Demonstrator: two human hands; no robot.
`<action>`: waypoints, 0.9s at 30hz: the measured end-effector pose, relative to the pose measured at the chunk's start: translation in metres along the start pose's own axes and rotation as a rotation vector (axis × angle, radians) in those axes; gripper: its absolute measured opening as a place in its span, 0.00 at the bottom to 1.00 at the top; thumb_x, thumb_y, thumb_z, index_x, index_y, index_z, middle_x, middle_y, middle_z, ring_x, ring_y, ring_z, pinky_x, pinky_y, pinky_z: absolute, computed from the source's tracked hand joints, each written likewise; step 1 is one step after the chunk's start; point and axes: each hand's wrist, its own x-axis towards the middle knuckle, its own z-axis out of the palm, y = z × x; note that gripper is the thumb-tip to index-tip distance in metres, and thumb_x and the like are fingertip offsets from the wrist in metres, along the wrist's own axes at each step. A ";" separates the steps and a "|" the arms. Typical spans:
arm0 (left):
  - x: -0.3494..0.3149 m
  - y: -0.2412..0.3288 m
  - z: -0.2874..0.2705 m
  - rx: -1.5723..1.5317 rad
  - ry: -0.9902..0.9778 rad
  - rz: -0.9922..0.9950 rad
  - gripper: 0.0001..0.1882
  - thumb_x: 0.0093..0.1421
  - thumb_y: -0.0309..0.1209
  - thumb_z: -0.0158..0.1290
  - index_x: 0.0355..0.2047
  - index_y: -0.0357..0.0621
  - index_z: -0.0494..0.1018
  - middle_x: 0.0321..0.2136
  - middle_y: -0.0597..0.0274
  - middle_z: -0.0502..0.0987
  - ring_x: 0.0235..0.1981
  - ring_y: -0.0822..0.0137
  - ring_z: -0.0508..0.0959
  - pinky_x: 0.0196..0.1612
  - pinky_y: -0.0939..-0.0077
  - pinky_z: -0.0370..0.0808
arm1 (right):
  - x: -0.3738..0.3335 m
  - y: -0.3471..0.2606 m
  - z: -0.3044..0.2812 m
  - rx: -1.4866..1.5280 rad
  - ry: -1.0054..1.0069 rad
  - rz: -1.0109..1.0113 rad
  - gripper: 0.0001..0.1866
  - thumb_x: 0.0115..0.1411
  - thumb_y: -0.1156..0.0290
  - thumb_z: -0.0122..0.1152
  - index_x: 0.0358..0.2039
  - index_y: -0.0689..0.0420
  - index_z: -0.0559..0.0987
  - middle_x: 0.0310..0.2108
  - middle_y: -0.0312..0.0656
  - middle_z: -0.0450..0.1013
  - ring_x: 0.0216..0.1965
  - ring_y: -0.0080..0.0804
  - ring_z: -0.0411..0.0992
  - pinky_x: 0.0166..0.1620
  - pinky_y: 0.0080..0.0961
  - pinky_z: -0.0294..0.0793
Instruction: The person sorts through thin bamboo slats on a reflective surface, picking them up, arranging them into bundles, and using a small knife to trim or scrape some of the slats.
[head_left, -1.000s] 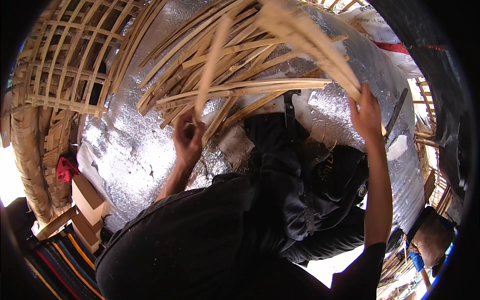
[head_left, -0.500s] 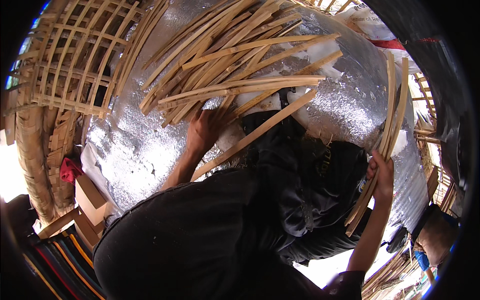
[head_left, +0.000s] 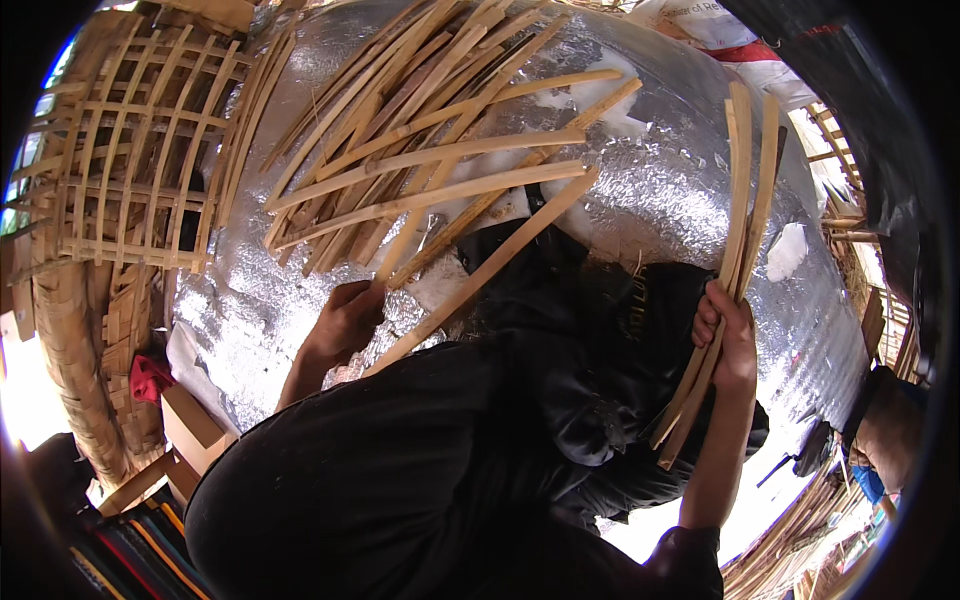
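Observation:
My left hand [head_left: 350, 318] is closed around the near end of a bamboo strip [head_left: 402, 243] that runs up into a loose pile of bamboo strips [head_left: 390, 110]. The pile is spread over a silvery foil sheet [head_left: 690, 185]. On the right, my right hand [head_left: 728, 335] grips a few long bamboo strips [head_left: 738, 190]. These stand nearly upright in the view and fan apart slightly at the top, with their lower ends over my dark clothing [head_left: 640, 330]. Between the hands, a single bamboo strip [head_left: 480, 272] slants from beside my leg toward the pile.
An open bamboo lattice [head_left: 145, 150] stands at the upper left, above a woven bamboo post [head_left: 75, 345]. Lower left are a red cloth [head_left: 150, 378] and light brown blocks [head_left: 195, 418]. More thin strips [head_left: 800, 540] lie at the lower right. A white sack [head_left: 700, 25] is at the top right.
My left hand has drawn back from the pile toward me, with a strip's end now in its fingers. My right hand and its strips have shifted slightly left in the view.

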 end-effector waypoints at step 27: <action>0.076 0.069 0.210 0.103 -0.177 0.569 0.18 0.71 0.41 0.57 0.44 0.34 0.81 0.26 0.63 0.78 0.22 0.76 0.75 0.26 0.80 0.70 | 0.026 -0.029 0.129 0.206 -0.113 -0.293 0.19 0.67 0.58 0.66 0.49 0.60 0.79 0.43 0.41 0.80 0.41 0.29 0.78 0.44 0.27 0.77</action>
